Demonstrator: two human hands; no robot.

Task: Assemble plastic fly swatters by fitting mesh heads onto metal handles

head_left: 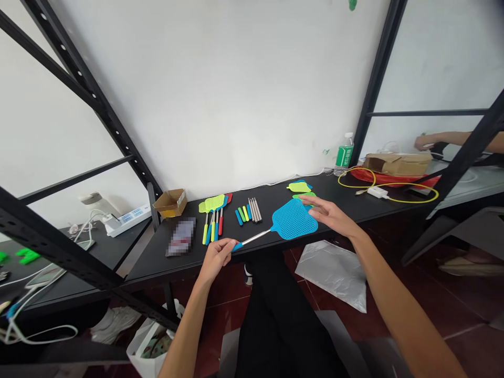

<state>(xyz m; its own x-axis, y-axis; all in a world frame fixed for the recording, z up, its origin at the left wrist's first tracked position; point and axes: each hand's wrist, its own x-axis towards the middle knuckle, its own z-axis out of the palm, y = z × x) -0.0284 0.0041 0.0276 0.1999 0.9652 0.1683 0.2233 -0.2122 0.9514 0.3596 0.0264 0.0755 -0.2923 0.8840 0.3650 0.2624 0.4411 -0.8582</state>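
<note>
My left hand [216, 256] is closed round the blue grip of a fly swatter [294, 220], which reaches out to the right over the black table. At its blue mesh head, my right hand [333, 215] has its fingers stretched and apart, beside the far right edge; whether they touch it I cannot tell. Left of the head lie several metal rods [255, 210] and several coloured handle grips [243, 214]. Further left is a group of fly swatters [214, 203] in yellow, blue and red. Behind the held head are a loose yellow swatter head [299, 187] and a partly covered green one [305, 196].
A small open cardboard box [170, 203] and a blurred-out flat item [181, 237] occupy the table's left end. A water bottle [344, 155] and a yellow cable [413, 199] are at the right. Black shelf posts [376, 73] frame both sides. A plastic bag [333, 273] lies on the floor.
</note>
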